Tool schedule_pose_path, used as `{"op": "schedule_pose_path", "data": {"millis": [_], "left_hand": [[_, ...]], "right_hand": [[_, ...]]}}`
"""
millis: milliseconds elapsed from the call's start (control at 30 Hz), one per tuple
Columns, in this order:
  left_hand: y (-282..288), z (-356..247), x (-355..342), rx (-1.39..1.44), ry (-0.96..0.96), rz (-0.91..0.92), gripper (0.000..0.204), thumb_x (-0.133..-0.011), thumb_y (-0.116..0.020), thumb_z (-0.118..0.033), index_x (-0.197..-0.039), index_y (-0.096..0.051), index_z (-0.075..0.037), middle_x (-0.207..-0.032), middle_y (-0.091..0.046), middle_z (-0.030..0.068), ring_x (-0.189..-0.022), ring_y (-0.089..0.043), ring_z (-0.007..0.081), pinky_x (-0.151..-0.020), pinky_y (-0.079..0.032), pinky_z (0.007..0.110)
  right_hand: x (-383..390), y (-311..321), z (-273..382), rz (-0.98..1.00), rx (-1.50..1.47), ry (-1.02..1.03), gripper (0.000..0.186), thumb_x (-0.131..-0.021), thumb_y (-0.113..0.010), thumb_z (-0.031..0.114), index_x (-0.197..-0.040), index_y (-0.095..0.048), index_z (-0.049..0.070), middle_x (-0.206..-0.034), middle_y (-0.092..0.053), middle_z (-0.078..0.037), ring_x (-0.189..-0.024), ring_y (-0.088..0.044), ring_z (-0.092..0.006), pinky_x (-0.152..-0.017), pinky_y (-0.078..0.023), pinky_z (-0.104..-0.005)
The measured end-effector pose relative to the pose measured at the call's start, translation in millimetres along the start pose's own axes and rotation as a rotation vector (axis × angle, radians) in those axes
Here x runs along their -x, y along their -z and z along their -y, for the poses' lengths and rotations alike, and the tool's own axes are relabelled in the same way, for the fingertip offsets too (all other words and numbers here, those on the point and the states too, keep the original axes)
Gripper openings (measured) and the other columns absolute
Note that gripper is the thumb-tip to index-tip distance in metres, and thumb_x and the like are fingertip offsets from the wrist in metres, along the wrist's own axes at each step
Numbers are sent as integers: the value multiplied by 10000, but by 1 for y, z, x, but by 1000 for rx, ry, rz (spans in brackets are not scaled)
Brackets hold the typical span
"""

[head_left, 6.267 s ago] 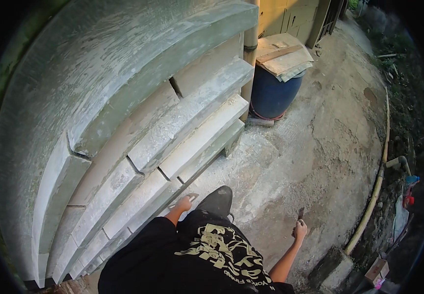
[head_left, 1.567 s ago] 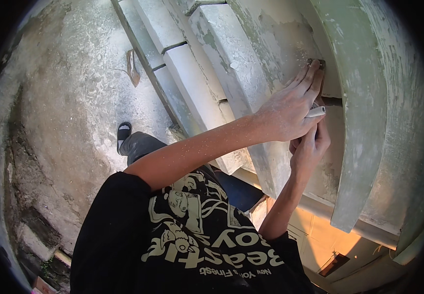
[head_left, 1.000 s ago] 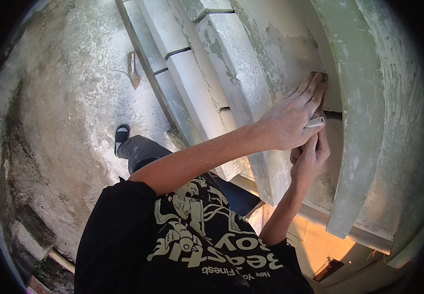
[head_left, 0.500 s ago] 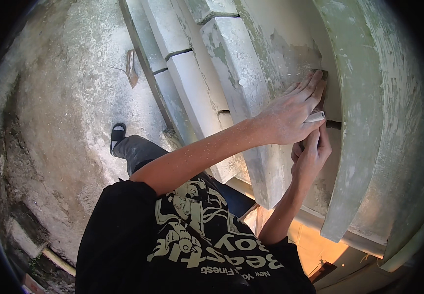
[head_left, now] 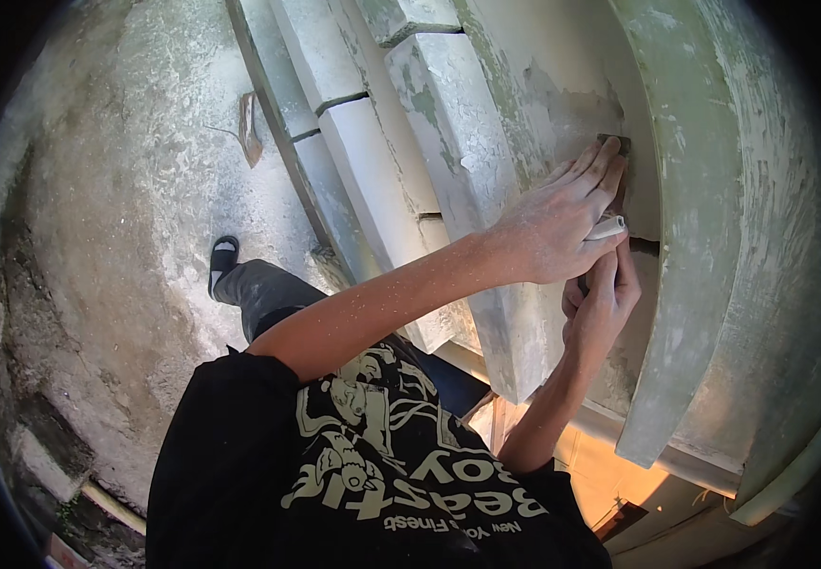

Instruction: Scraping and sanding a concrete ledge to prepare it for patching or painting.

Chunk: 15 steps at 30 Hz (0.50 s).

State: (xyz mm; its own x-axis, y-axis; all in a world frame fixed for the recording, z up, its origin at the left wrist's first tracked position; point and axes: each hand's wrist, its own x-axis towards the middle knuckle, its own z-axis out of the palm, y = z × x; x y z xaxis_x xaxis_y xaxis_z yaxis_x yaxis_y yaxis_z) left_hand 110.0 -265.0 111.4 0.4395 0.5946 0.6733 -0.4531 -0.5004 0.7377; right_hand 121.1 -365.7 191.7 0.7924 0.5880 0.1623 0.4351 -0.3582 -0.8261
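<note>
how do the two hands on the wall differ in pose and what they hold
The left hand lies flat, fingers stretched up along the pale plastered wall, pressing a small brown scraping pad under its fingertips, with a small white stick by its thumb. The right hand sits lower, beneath the left, fingers curled upward; what it grips is hidden. The left forearm crosses the picture; the right rises from below. Both are dusty and bare.

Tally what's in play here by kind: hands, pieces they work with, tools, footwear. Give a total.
Hands: 2, left hand and right hand
Brown piece at the left fingertips: 1
White piece between the hands: 1
Flat tool lying on the ground: 1
Black shoe: 1
Total: 6
</note>
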Motion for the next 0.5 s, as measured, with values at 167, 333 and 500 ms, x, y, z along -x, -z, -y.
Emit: {"op": "schedule_pose_path", "data": {"millis": [167,333,500], "left_hand": [[0,-1,-7,-30,5,-20,761,-994,-522,-356,-1447,-263,198,-1535,-231,402,-1446,-246,524,-1200,-250,505],[-3,-1,-10,6,9,-63,741,-995,-516,-353,-1431,-288,202,-1526,-245,407,-1438,-261,529,-1197,-250,514],[3,2,-11,4,11,-52,734,-999,-507,-356,-1427,-298,203,-1526,-242,410,-1437,-253,539,-1192,-253,528]], "right_hand": [[-11,-9,-3,-40,24,-37,375,-1057,-511,306,-1270,-618,16,-613,-420,91,-442,-265,-6,-394,-156,-213],[-6,-3,8,-96,109,-88,385,-1054,-516,295,-1294,-608,8,-628,-430,73,-440,-271,-12,-391,-176,-214],[-14,-7,3,-32,4,-55,396,-1043,-505,281,-1311,-630,18,-630,-461,63,-452,-304,-9,-394,-197,-211]]}}
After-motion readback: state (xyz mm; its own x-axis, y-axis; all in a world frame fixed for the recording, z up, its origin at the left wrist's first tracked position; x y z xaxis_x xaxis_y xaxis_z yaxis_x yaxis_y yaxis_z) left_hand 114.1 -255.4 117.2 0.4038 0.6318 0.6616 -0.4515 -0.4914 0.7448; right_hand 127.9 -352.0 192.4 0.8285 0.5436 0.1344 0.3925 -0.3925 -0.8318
